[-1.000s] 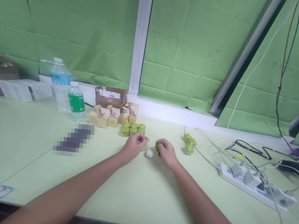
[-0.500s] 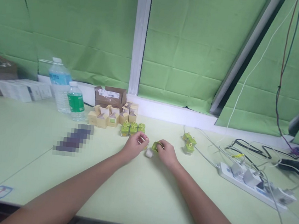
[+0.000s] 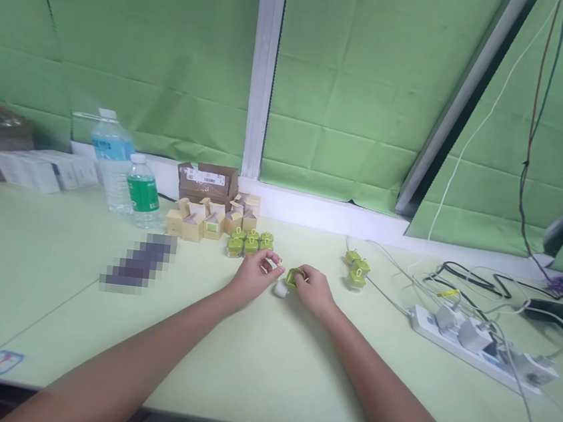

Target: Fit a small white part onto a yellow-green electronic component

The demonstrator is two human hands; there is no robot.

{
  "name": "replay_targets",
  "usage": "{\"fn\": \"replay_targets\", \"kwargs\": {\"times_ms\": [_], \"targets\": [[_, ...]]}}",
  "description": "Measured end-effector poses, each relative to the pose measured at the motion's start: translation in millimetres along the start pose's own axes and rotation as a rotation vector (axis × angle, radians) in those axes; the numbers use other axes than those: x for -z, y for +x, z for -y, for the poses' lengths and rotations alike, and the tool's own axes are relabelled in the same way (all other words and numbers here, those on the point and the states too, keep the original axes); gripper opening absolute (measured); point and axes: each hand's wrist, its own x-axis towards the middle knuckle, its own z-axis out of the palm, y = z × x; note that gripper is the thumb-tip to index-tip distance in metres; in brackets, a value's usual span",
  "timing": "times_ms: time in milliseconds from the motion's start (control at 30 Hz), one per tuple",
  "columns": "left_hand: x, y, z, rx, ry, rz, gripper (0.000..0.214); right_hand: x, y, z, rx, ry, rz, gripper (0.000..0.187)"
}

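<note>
My right hand (image 3: pixel 316 292) is closed on a green lid (image 3: pixel 294 277), its hollow side turned toward my left hand. The fingertips of my left hand (image 3: pixel 256 277) pinch a small yellowish piece (image 3: pixel 279 262), too small to make out fully. Below and between both hands, a small whitish piece (image 3: pixel 281 289) rests on the table. Behind my left hand stand several little clear jars with green lids and yellow loops (image 3: pixel 251 243), partly hidden by its fingers. More such green-lidded jars (image 3: pixel 357 277) stand to the right of my right hand.
Several opened small cartons (image 3: pixel 192 226) stand at the back, before a brown cardboard box (image 3: pixel 208 183). Two water bottles (image 3: pixel 143 193) are farther left, near a blurred-out dark item (image 3: pixel 139 261). A power strip (image 3: pixel 473 349) with plugs and tangled cables lies on the right.
My left fingertips have shifted slightly toward the right, and the yellowish piece shows more clearly. The green lid has tilted a little in my right hand.
</note>
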Motion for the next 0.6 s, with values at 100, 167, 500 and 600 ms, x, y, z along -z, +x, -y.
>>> {"fn": "replay_targets", "kwargs": {"times_ms": [100,167,500,600], "targets": [[0.2,0.4,0.0,-0.009,0.013,0.0,0.024,-0.2,-0.1,0.1,-0.004,-0.004,0.007,0.021],[0.6,0.4,-0.9,-0.012,0.028,0.002,0.023,-0.5,-0.3,0.2,-0.002,-0.003,0.015,0.021],[1.5,-1.8,-7.2,-0.05,0.078,0.017,0.019,-1.6,0.0,-0.1,0.004,-0.017,0.055,0.021],[0.6,-1.4,-5.2,-0.068,0.081,0.021,0.017,-2.7,0.2,-0.6,0.007,-0.017,0.062,0.021]]}}
